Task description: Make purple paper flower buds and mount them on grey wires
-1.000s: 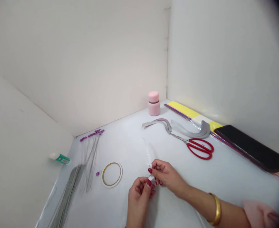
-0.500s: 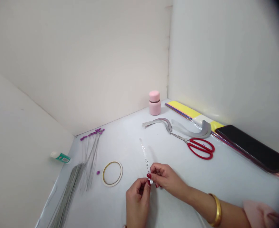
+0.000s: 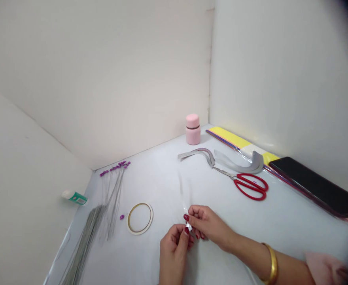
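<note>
A narrow, shiny whitish strip (image 3: 185, 206) runs between my two hands, its free end standing up and blurred by motion. My left hand (image 3: 174, 247) pinches its lower end between thumb and forefinger. My right hand (image 3: 208, 225), with a gold bangle at the wrist, grips the strip just above, fingers curled. Both sets of fingertips almost touch, so the folded part between them is largely hidden. Left of my hands lies a roll of white tape (image 3: 140, 219), and a small purple bead-like piece (image 3: 122, 217) sits beside it.
Thin grey wires (image 3: 86, 237) lie at left, several purple-tipped stems (image 3: 120, 170) behind them. A green-and-white tube (image 3: 75, 197) is at the left edge. Red-handled scissors (image 3: 251, 186), silvery curved strips (image 3: 197, 152), a pink jar (image 3: 193, 130) and a black phone-like slab (image 3: 313, 182) stand or lie right.
The strip's free end has shifted slightly right and become blurred. My left hand has moved slightly right, and its fingers now reach closer under the right hand.
</note>
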A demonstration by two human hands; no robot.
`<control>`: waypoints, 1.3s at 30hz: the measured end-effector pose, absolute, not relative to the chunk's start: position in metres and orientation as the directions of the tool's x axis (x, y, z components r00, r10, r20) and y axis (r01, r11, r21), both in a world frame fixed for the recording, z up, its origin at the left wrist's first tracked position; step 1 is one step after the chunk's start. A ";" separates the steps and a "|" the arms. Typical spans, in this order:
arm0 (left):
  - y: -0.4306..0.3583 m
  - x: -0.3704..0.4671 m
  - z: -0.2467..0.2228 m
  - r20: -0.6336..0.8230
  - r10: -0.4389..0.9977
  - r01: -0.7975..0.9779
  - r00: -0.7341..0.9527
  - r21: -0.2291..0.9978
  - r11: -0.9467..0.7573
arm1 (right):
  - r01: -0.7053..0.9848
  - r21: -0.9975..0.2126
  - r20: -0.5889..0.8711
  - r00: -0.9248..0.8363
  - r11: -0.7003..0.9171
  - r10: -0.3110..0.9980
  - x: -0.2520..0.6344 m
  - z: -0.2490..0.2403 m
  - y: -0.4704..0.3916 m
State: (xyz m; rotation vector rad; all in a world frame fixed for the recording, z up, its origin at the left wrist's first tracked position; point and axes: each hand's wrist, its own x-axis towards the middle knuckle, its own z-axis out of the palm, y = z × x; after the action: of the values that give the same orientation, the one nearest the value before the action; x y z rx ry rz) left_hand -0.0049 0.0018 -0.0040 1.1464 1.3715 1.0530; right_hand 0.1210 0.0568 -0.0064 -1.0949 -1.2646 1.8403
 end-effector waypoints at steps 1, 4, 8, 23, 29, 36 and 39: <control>0.001 -0.005 -0.004 -0.150 0.988 0.109 -0.031 0.982 0.152 | -0.035 -0.941 -0.287 -0.451 -0.338 0.845 0.121 -0.006 0.056; -0.001 -0.006 -0.006 -0.053 0.997 0.215 -0.050 0.975 0.062 | -0.004 -0.933 -0.320 -0.450 -0.360 0.833 0.123 -0.006 0.056; -0.004 -0.012 -0.010 0.192 0.981 0.512 -0.032 0.846 -0.149 | 0.016 -0.922 -0.353 -0.446 -0.387 0.823 0.122 -0.005 0.056; 0.005 -0.005 -0.010 -0.381 0.925 -0.245 0.002 0.896 0.370 | -0.020 -0.987 -0.136 -0.414 -0.158 0.900 0.122 -0.006 0.052; 0.004 -0.004 -0.006 -0.268 0.959 -0.149 -0.091 0.956 0.253 | -0.034 -0.988 -0.125 -0.421 -0.153 0.898 0.123 -0.010 0.053; -0.004 -0.003 -0.006 -0.008 0.982 0.194 -0.187 0.980 0.045 | -0.014 -0.985 -0.146 -0.457 -0.171 0.877 0.124 -0.012 0.053; -0.006 -0.002 -0.008 0.210 0.961 0.478 -0.182 0.873 -0.101 | -0.003 -0.982 -0.164 -0.474 -0.189 0.865 0.124 -0.014 0.055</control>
State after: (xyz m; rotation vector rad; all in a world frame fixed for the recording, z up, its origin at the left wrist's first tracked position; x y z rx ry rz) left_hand -0.0023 -0.0062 -0.0082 1.5766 1.6680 1.2408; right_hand 0.1236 0.0547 -0.0141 -1.0323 -1.4304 1.7347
